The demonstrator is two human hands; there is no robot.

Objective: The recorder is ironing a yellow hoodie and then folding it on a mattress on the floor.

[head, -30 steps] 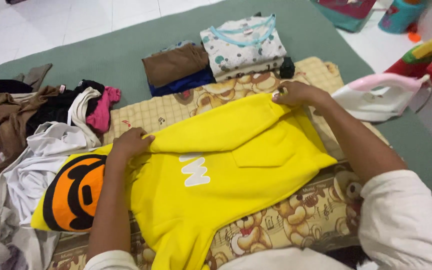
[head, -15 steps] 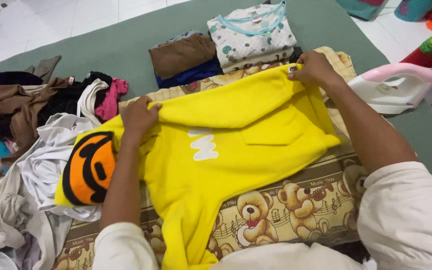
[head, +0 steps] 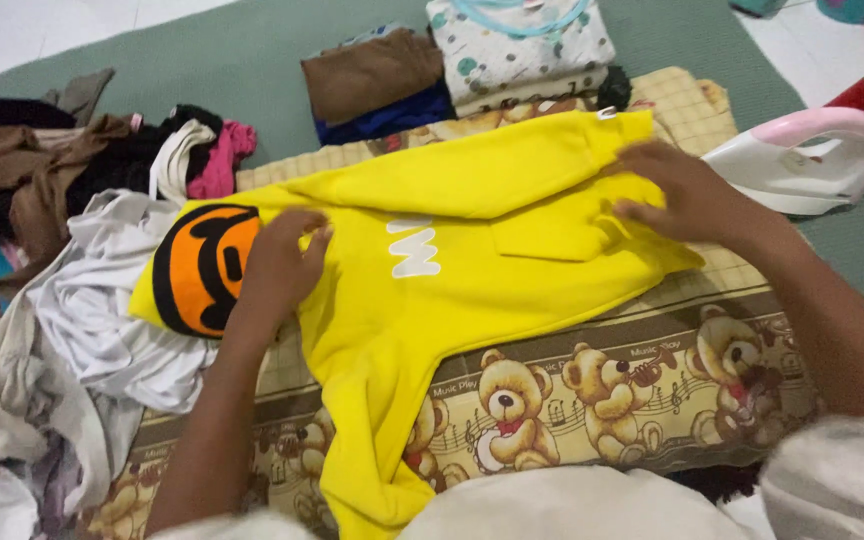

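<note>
Both hands, left [head: 277, 265] and right [head: 677, 190], flat, apart, on yellow hoodie [head: 472, 270].

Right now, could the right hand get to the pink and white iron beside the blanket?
Probably yes. The right hand rests flat on the yellow hoodie, holding nothing, and the iron sits just to its right with only bare blanket between them.

Folded clothes stack [head: 472, 70], pink-handled iron [head: 812, 160], unfolded laundry heap [head: 62, 270], green mat [head: 252, 60].
</note>
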